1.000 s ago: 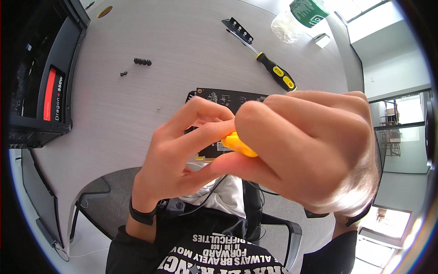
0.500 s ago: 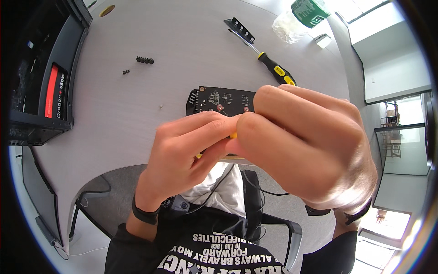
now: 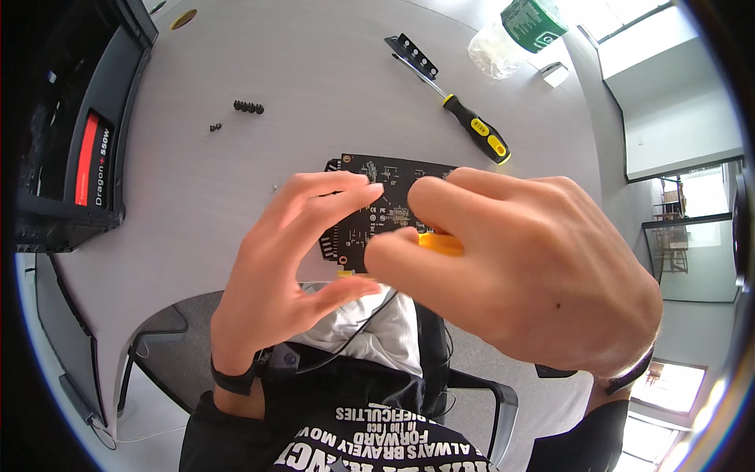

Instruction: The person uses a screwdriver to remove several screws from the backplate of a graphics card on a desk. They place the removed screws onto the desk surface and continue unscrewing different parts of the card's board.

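A black graphics card [image 3: 397, 197] lies on the table in front of me, its circuit side up and its slotted metal bracket toward the left. Over its left part hovers my left hand [image 3: 271, 259], open, fingers and thumb spread apart with nothing between them. My right hand [image 3: 527, 267] is above the card's right side, closed around a yellow-handled tool [image 3: 440, 244]. Only a short yellow piece shows between the fingers; the tool's tip is hidden, so I cannot tell whether it touches the card. The right hand covers the card's right end.
A black-and-yellow screwdriver [image 3: 476, 128] lies beyond the card, its tip beside a small black perforated strip [image 3: 417, 55]. Small black screws [image 3: 248, 107] sit in a row at the left. A black computer case [image 3: 71, 118] stands far left; a green-labelled plastic container [image 3: 519, 39] stands at the back right.
My left hand has come away from the right fingers, moved left and opened, uncovering more of the card. The right hand has dropped slightly toward me, with more of the yellow handle showing.
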A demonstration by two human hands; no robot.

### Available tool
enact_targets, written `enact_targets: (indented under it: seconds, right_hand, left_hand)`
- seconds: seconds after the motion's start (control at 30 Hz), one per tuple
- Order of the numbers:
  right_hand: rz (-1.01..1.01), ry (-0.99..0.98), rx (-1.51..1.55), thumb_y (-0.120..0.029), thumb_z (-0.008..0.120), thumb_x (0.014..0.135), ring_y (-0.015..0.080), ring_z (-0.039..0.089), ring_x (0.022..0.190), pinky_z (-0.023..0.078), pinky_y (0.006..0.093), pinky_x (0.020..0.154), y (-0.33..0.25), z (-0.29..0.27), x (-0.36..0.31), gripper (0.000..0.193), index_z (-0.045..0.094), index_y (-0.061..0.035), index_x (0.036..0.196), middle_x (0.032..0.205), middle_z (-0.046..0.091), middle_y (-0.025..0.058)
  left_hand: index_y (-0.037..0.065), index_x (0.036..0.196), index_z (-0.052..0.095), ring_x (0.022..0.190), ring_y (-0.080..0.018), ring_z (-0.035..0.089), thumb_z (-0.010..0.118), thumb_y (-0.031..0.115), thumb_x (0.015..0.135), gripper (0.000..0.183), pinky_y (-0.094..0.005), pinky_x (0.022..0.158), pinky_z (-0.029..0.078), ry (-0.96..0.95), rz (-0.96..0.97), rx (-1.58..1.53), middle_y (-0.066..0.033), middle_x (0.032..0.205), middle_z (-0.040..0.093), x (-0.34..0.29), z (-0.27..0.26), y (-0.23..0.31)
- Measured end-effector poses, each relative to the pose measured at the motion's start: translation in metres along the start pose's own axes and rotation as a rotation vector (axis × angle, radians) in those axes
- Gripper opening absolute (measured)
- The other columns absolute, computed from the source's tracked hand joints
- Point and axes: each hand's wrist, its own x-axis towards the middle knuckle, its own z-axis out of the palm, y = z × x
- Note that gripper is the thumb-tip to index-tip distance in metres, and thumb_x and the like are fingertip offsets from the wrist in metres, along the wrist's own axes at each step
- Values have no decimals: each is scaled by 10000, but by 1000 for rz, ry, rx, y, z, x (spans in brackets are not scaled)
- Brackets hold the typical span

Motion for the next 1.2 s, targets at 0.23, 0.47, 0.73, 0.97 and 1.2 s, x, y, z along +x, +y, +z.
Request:
enact_targets:
  seconds: [0.23, 0.47, 0.73, 0.97, 1.2]
  right_hand:
    - [-193, -147, 4, -54, 765, 668, 123, 502, 627, 385, 276, 408, 3, -7, 13, 216, 557, -110, 694, 706, 472, -11]
    - [-193, -200, -75, -77, 746, 620, 102, 496, 594, 403, 237, 390, -4, -10, 23, 205, 546, -103, 656, 694, 483, -12]
    - [-282, -272, -89, -37, 760, 771, 94, 521, 600, 462, 217, 448, -1, -12, 27, 140, 622, -53, 759, 684, 475, -12]
    - [-299, -279, -97, -7, 767, 797, 79, 484, 543, 388, 211, 415, -7, -13, 44, 170, 621, -58, 727, 629, 449, -26]
    - [-293, -293, -46, 13, 788, 767, 69, 432, 471, 280, 216, 360, -7, -10, 49, 145, 655, -30, 727, 600, 452, -29]
  left_hand:
    - [174, 1523, 488, 1501, -423, 331, 891, 161, 747, 874, -537, 1179, 387, -229, -34, 91, -172, 1632, 302, -9, -5, -7]
    - [161, 1512, 516, 1519, -409, 310, 842, 61, 744, 840, -508, 1202, 369, -194, -92, 14, -161, 1673, 264, -12, 2, -19]
    - [155, 1549, 479, 1407, -429, 439, 903, 265, 727, 931, -510, 1119, 426, -178, -60, 56, -243, 1650, 302, -11, 2, -24]
    - [117, 1543, 481, 1348, -413, 481, 913, 286, 682, 978, -497, 1101, 430, -190, -37, 80, -268, 1628, 326, -9, 2, -25]
    - [100, 1510, 524, 1247, -355, 553, 901, 141, 651, 939, -438, 992, 457, -109, -43, 212, -254, 1593, 394, -16, 11, -30]
